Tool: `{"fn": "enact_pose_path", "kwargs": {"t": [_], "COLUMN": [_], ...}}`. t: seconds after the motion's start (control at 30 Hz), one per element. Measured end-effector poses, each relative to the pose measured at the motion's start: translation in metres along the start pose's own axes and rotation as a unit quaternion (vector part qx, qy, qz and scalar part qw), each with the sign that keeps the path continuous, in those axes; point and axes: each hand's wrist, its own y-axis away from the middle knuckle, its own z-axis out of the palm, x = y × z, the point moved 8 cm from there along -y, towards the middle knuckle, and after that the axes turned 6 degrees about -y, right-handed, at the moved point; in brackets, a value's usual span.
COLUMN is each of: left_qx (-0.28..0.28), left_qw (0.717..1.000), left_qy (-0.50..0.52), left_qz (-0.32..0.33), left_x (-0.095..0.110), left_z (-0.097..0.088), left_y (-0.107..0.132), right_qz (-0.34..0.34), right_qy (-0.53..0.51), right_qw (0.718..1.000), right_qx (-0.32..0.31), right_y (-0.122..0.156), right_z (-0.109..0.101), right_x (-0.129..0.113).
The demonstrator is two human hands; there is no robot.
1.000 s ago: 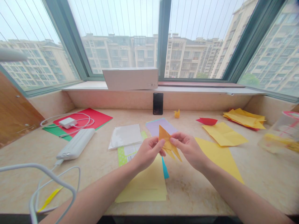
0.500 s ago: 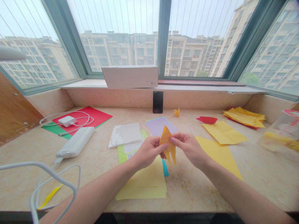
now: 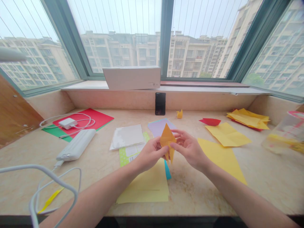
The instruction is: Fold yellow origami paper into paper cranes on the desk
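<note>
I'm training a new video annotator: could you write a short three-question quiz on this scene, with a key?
1. True or false: the left hand holds the folded orange paper piece.

2. Which of these lies on the flat red paper sheet?
A) a white plastic charger block
B) a clear plastic container with a red rim
C) a long white cardboard box

3. Fill in the side, as seen in the picture: the upright black rectangular phone is to the ____ of the small folded yellow paper figure.

Key: 1. True. 2. A. 3. Left.
</note>
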Motion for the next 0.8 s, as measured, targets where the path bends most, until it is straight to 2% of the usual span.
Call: {"fn": "enact_pose_path", "kwargs": {"t": [0.17, 0.33, 0.5, 0.63, 0.8], "left_qx": [0.011, 0.019, 0.050, 0.063, 0.055], "left_qw": [1.000, 1.000, 0.998, 0.998, 0.997], "left_qy": [0.019, -0.010, -0.023, 0.024, 0.045], "left_qz": [0.021, 0.014, -0.016, -0.018, -0.020], "left_x": [0.004, 0.003, 0.001, 0.001, 0.000], "left_z": [-0.002, -0.005, -0.010, -0.011, -0.008], "left_y": [0.001, 0.001, 0.002, 0.004, 0.004], "right_qz": [-0.008, 0.028, -0.053, -0.112, -0.119], "right_qy": [-0.011, 0.007, 0.096, 0.149, 0.163], "right_qw": [1.000, 0.998, 0.993, 0.981, 0.979], "right_qx": [0.001, -0.060, -0.054, -0.058, -0.039], "right_y": [0.000, 0.001, 0.002, 0.007, 0.008], "right_z": [-0.003, 0.004, 0.002, 0.005, 0.005], "right_x": [0.001, 0.011, -0.002, -0.020, -0.026]}}
